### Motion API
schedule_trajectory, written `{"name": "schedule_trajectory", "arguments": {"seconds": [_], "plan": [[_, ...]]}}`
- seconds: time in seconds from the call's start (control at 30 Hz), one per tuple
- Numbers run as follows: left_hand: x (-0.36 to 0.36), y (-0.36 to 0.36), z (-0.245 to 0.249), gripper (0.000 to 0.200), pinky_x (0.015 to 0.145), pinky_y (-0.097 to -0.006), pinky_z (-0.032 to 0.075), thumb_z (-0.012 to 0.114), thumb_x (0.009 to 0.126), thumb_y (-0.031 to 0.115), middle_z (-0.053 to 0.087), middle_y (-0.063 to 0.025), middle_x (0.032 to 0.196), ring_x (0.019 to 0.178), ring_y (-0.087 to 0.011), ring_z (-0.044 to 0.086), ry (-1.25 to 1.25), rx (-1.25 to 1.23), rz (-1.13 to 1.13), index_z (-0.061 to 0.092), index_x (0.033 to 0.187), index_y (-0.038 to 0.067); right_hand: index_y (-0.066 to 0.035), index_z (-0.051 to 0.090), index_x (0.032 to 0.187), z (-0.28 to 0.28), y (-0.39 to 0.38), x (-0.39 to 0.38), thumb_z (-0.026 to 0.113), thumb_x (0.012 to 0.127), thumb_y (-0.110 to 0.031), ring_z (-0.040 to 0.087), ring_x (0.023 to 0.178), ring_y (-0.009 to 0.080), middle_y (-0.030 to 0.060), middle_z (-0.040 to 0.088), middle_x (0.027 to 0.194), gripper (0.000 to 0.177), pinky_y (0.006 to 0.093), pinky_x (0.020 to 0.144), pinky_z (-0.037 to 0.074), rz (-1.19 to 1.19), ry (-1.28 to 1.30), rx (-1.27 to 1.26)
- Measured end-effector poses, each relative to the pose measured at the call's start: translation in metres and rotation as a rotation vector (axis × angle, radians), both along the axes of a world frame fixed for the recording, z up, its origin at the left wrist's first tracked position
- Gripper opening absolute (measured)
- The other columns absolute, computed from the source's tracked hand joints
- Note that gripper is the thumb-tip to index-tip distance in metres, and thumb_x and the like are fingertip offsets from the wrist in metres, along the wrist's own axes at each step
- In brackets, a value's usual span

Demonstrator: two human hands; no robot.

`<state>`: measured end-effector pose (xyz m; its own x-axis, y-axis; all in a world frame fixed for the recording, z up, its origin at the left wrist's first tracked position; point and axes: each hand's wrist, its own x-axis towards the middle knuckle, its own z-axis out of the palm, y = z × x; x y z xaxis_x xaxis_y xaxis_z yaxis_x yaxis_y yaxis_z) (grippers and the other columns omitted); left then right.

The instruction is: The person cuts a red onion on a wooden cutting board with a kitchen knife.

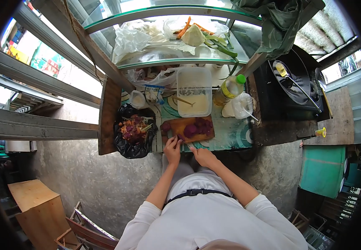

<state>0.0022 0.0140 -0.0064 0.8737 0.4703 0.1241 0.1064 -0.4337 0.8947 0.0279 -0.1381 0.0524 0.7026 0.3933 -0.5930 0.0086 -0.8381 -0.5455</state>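
My left hand [172, 150] is closed around a small piece of purple sweet potato [180, 142] at the near edge of the wooden cutting board [178, 127]. My right hand [204, 156] is closed just to the right, on what looks like a small knife [189, 146]; its handle is hidden in my fingers. Purple sweet potato chunks [197, 127] are heaped on the right half of the board, and another purple piece [165, 126] lies at its left end. Behind the board stands a clear plastic tub [194, 109] with pale batter and a utensil in it.
A black bag of peelings [135, 131] sits at the left end of the counter. A green-capped bottle [229, 91] and a plastic bag [242, 105] stand right of the tub. Farther right is a black wok [299, 85] with utensils. Vegetables [194, 36] lie on the glass shelf above.
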Motion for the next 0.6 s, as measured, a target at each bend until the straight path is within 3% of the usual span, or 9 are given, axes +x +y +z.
{"name": "schedule_trajectory", "arguments": {"seconds": [0.17, 0.27, 0.37, 0.6], "plan": [[0.000, -0.003, 0.003, 0.028, 0.068, -0.0310, 0.048, 0.068, 0.080, 0.007, 0.064, -0.0139, 0.091, 0.077, -0.0253, 0.061, -0.008, 0.012, 0.013, 0.065, 0.106, -0.001, 0.006, 0.063, 0.078, -0.016, -0.002, -0.002, 0.022, 0.098, -0.044, 0.059, 0.082, 0.0456, 0.0288, 0.062, 0.082, 0.067, 0.0509, 0.077, 0.046, 0.008, -0.046, 0.005], [0.000, -0.002, 0.002, 0.027, 0.068, -0.0312, 0.048, 0.067, 0.080, 0.007, 0.064, -0.0137, 0.091, 0.076, -0.0253, 0.061, -0.003, 0.023, 0.005, 0.065, 0.106, -0.001, 0.006, 0.063, 0.078, 0.005, 0.002, -0.001, 0.023, 0.098, -0.043, 0.059, 0.082, 0.0452, 0.0282, 0.062, 0.081, 0.067, 0.0507, 0.076, 0.046, -0.010, -0.030, -0.009], [0.000, -0.001, 0.002, 0.027, 0.067, -0.0312, 0.048, 0.067, 0.080, 0.006, 0.063, -0.0136, 0.091, 0.076, -0.0252, 0.061, -0.005, 0.018, 0.000, 0.065, 0.106, -0.001, 0.005, 0.057, 0.094, -0.030, -0.006, -0.006, 0.024, 0.099, -0.037, 0.058, 0.075, 0.0465, 0.0285, 0.060, 0.078, 0.053, 0.0521, 0.070, 0.047, 0.142, -0.119, 0.031], [-0.001, -0.001, -0.002, 0.027, 0.064, -0.0298, 0.047, 0.067, 0.080, 0.006, 0.064, -0.0130, 0.090, 0.073, -0.0230, 0.061, 0.011, 0.010, -0.011, 0.065, 0.106, 0.000, 0.005, 0.060, 0.084, -0.023, 0.001, -0.006, 0.023, 0.099, -0.039, 0.058, 0.076, 0.0464, 0.0279, 0.061, 0.078, 0.060, 0.0523, 0.070, 0.046, 0.033, -0.075, -0.012]]}}
